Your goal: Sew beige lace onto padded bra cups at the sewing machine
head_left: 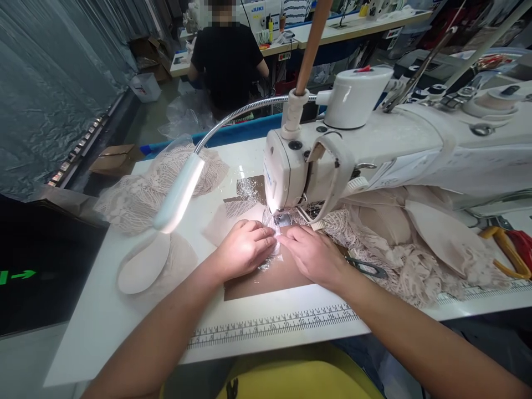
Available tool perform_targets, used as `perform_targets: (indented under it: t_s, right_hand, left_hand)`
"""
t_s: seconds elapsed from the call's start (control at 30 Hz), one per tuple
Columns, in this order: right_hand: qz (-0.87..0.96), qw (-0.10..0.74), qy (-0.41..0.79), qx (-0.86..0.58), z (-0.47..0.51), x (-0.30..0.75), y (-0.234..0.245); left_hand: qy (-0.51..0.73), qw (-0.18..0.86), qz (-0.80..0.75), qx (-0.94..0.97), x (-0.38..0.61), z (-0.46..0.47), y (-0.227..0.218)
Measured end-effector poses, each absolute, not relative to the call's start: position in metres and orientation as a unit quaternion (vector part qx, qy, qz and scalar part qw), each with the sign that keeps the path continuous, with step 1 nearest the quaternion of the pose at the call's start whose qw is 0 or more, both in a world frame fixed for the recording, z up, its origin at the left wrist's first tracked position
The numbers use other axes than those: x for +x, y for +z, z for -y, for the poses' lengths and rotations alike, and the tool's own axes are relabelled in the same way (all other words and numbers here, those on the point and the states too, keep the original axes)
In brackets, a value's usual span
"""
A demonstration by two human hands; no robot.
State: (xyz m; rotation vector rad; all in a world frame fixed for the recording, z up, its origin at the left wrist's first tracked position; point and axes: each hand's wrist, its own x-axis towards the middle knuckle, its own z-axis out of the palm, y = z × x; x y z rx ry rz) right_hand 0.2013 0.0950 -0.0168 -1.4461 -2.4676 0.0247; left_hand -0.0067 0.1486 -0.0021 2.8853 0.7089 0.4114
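Observation:
Under the head of the white sewing machine (286, 166) lies a piece of pale lace fabric (272, 221). My left hand (248, 247) presses on this fabric from the left, its fingers bent and close together. From the right, my right hand (311, 255) pinches the fabric's edge near the needle area, the fingertips almost meeting those of the left. The needle itself is hidden. Both hands rest over a brown plate (245, 285) on the table. A sheer beige piece (224, 221) spreads out left of the machine foot.
A lit lamp (180, 191) on a bent metal neck hangs over the table's left. Behind it sits a lace pile (137, 199); below lies a beige oval cup (143, 266). More lace (411, 266), dark snips (366, 267) and yellow-handled scissors (505, 252) lie right. A person (226, 61) sits ahead.

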Motion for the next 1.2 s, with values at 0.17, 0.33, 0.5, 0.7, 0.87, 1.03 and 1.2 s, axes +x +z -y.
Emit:
perform_targets:
  t_s: [0.17, 0.33, 0.5, 0.7, 0.87, 1.03, 1.2]
  right_hand:
    - [0.849, 0.120, 0.009, -0.514, -0.095, 0.198, -0.015]
    - [0.833, 0.125, 0.004, -0.539, -0.099, 0.198, -0.017]
    - [0.854, 0.140, -0.003, -0.502, -0.097, 0.203, -0.018]
    - [0.863, 0.146, 0.000, -0.484, -0.094, 0.205, -0.016]
    - [0.850, 0.121, 0.003, -0.512, -0.096, 0.200, -0.013]
    - [0.830, 0.102, -0.008, -0.549, -0.100, 0.194, -0.014]
    - [0.832, 0.119, 0.006, -0.542, -0.102, 0.197, -0.017]
  left_hand:
    - [0.135, 0.080, -0.254, 0.955, -0.004, -0.148, -0.002]
    - [0.130, 0.075, -0.254, 0.955, -0.005, -0.150, -0.001]
    - [0.144, 0.087, -0.230, 0.958, -0.008, -0.151, -0.003]
    - [0.156, 0.085, -0.221, 0.959, -0.005, -0.149, -0.002]
    - [0.148, 0.070, -0.246, 0.955, -0.005, -0.152, -0.004]
    - [0.167, 0.056, -0.263, 0.948, -0.005, -0.159, -0.008]
    - [0.157, 0.048, -0.314, 0.935, -0.005, -0.165, -0.012]
